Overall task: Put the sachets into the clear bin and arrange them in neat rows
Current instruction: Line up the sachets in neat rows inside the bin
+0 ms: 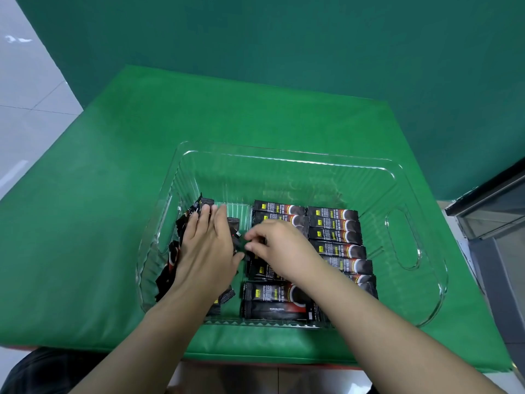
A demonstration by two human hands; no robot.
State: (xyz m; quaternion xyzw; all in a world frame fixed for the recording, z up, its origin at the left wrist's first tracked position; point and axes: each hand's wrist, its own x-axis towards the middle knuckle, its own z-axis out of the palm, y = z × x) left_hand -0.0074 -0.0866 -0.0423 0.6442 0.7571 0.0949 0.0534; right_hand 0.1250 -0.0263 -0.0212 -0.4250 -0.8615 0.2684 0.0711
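A clear plastic bin (287, 162) stands on the green table. Black coffee sachets lie flat in two neat rows (339, 237) across its middle and right. A loose pile of sachets (170, 260) leans against the bin's left wall. My left hand (206, 251) rests palm down, fingers spread, on that pile inside the bin. My right hand (279, 247) hovers over the middle row, its thumb and fingertips pinching the end of one sachet (237, 240) between the two hands. The hands cover part of the middle row.
A green cloth (113, 194) covers the table, with bare cloth left of and behind the bin. A dark green backdrop (284, 38) rises behind. A grey metal frame (494, 211) stands at the right edge. Pale floor tiles (25, 89) show at left.
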